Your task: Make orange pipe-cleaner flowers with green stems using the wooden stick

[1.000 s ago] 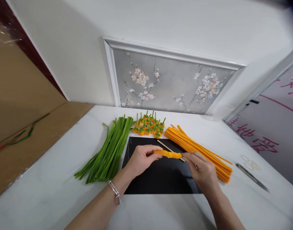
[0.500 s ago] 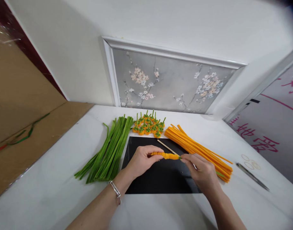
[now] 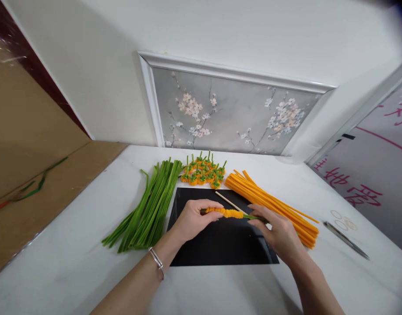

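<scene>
Pinching the orange coil [image 3: 233,214] in my left hand [image 3: 193,220], green stem [image 3: 249,217] loosely in my right hand [image 3: 279,228], probably light, squashy, best held by its ends.

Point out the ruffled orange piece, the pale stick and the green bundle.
Ruffled orange piece [image 3: 233,214]: head view, on its bare middle.
Pale stick [image 3: 227,201]: head view, midway along its visible length.
Green bundle [image 3: 154,205]: head view, on the middle of its stems.
</scene>
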`<state>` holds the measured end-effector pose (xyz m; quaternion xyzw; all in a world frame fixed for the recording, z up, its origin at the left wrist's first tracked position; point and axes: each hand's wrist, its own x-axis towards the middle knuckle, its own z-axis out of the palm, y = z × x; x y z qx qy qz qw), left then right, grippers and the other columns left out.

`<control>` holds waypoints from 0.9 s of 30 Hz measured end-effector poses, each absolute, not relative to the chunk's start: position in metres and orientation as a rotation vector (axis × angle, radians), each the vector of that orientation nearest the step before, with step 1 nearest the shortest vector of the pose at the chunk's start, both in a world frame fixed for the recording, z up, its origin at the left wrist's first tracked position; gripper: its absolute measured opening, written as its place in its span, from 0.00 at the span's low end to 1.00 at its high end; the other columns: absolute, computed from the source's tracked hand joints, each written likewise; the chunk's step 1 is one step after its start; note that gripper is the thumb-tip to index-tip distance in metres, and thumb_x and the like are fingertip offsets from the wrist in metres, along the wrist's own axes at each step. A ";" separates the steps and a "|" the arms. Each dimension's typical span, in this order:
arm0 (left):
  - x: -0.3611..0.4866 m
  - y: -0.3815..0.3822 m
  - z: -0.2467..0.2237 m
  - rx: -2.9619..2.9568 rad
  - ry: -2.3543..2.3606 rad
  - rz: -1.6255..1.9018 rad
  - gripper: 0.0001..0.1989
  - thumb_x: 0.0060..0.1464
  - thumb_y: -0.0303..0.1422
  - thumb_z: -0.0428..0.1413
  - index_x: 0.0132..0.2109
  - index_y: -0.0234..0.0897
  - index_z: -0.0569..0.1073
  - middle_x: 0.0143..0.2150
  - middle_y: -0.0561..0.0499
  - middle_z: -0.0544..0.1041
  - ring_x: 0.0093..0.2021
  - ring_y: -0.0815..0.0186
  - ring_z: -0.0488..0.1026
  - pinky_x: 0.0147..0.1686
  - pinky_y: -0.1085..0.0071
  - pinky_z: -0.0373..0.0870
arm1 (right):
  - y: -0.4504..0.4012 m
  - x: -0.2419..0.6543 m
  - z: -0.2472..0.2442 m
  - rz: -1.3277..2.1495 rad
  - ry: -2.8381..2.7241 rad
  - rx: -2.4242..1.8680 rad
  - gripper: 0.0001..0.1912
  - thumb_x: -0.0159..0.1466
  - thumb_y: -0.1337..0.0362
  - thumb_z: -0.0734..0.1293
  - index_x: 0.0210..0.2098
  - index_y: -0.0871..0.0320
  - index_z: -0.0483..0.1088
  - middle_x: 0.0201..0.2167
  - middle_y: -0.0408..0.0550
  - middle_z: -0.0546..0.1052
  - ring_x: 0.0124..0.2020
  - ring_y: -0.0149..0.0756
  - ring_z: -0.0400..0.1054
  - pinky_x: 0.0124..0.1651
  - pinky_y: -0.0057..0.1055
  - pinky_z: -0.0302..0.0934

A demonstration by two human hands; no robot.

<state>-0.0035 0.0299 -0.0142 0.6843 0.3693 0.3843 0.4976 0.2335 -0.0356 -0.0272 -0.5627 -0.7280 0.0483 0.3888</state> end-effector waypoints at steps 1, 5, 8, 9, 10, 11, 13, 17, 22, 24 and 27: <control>-0.004 0.031 -0.014 1.680 0.902 0.938 0.08 0.49 0.30 0.62 0.39 0.35 0.81 0.35 0.48 0.82 0.31 0.66 0.78 0.33 0.73 0.74 | -0.036 0.236 -0.026 0.123 -1.862 -1.425 0.11 0.65 0.61 0.64 0.43 0.55 0.74 0.36 0.47 0.81 0.36 0.39 0.77 0.39 0.32 0.72; -0.007 0.032 -0.013 1.841 0.946 0.965 0.07 0.49 0.28 0.62 0.38 0.37 0.82 0.37 0.49 0.83 0.38 0.62 0.79 0.40 0.71 0.74 | -0.036 0.236 -0.025 0.092 -1.879 -1.363 0.11 0.67 0.62 0.62 0.38 0.55 0.76 0.34 0.48 0.80 0.34 0.37 0.77 0.37 0.30 0.72; -0.008 0.032 -0.012 1.883 0.973 0.966 0.07 0.49 0.29 0.62 0.38 0.38 0.82 0.38 0.50 0.83 0.39 0.62 0.79 0.41 0.71 0.74 | -0.036 0.233 -0.028 0.053 -1.871 -1.342 0.11 0.67 0.62 0.61 0.37 0.55 0.77 0.33 0.48 0.80 0.33 0.37 0.76 0.37 0.30 0.72; -0.008 0.032 -0.012 1.884 0.982 0.969 0.07 0.49 0.29 0.62 0.38 0.38 0.82 0.38 0.50 0.83 0.39 0.61 0.79 0.42 0.70 0.74 | -0.036 0.231 -0.029 0.041 -1.869 -1.335 0.12 0.67 0.62 0.61 0.37 0.55 0.77 0.33 0.48 0.80 0.32 0.37 0.76 0.36 0.31 0.72; -0.007 0.032 -0.012 1.883 0.992 0.973 0.07 0.49 0.29 0.62 0.38 0.39 0.82 0.38 0.50 0.83 0.39 0.61 0.79 0.42 0.70 0.74 | -0.036 0.230 -0.029 0.034 -1.868 -1.329 0.12 0.67 0.62 0.61 0.37 0.55 0.77 0.33 0.49 0.80 0.33 0.37 0.76 0.36 0.31 0.72; -0.007 0.031 -0.011 1.881 1.000 0.975 0.07 0.49 0.29 0.62 0.38 0.39 0.82 0.38 0.50 0.83 0.39 0.61 0.80 0.42 0.70 0.74 | -0.036 0.228 -0.030 0.031 -1.869 -1.324 0.12 0.67 0.62 0.61 0.37 0.55 0.77 0.33 0.49 0.80 0.33 0.37 0.76 0.36 0.31 0.72; -0.005 0.030 -0.011 1.882 1.005 0.973 0.07 0.48 0.28 0.63 0.38 0.39 0.82 0.38 0.50 0.83 0.40 0.61 0.80 0.42 0.71 0.74 | -0.036 0.225 -0.031 0.029 -1.875 -1.325 0.11 0.67 0.63 0.62 0.38 0.55 0.77 0.33 0.49 0.80 0.32 0.37 0.76 0.36 0.30 0.72; -0.001 0.028 -0.012 1.938 0.992 0.945 0.07 0.50 0.28 0.61 0.38 0.39 0.82 0.38 0.51 0.83 0.40 0.61 0.80 0.41 0.72 0.74 | -0.036 0.220 -0.033 0.017 -1.897 -1.318 0.11 0.67 0.64 0.62 0.39 0.57 0.77 0.33 0.50 0.80 0.31 0.36 0.75 0.35 0.30 0.72; -0.005 0.028 -0.010 2.149 1.075 0.849 0.13 0.50 0.29 0.62 0.45 0.42 0.80 0.45 0.51 0.82 0.45 0.59 0.79 0.48 0.67 0.71 | -0.036 0.216 -0.034 0.007 -1.898 -1.310 0.11 0.67 0.64 0.62 0.39 0.57 0.77 0.33 0.50 0.80 0.31 0.36 0.76 0.35 0.29 0.72; -0.006 0.027 -0.007 2.289 1.113 0.781 0.18 0.49 0.32 0.64 0.49 0.43 0.78 0.48 0.49 0.81 0.47 0.56 0.78 0.49 0.63 0.70 | -0.036 0.215 -0.033 -0.003 -1.899 -1.307 0.11 0.67 0.64 0.61 0.39 0.57 0.77 0.33 0.50 0.80 0.31 0.36 0.76 0.34 0.29 0.72; -0.006 0.025 -0.003 2.470 1.095 0.694 0.19 0.50 0.37 0.63 0.50 0.41 0.77 0.45 0.48 0.82 0.42 0.54 0.78 0.47 0.61 0.68 | -0.036 0.213 -0.032 -0.040 -1.908 -1.278 0.12 0.67 0.64 0.61 0.38 0.58 0.77 0.32 0.50 0.80 0.31 0.36 0.75 0.33 0.29 0.72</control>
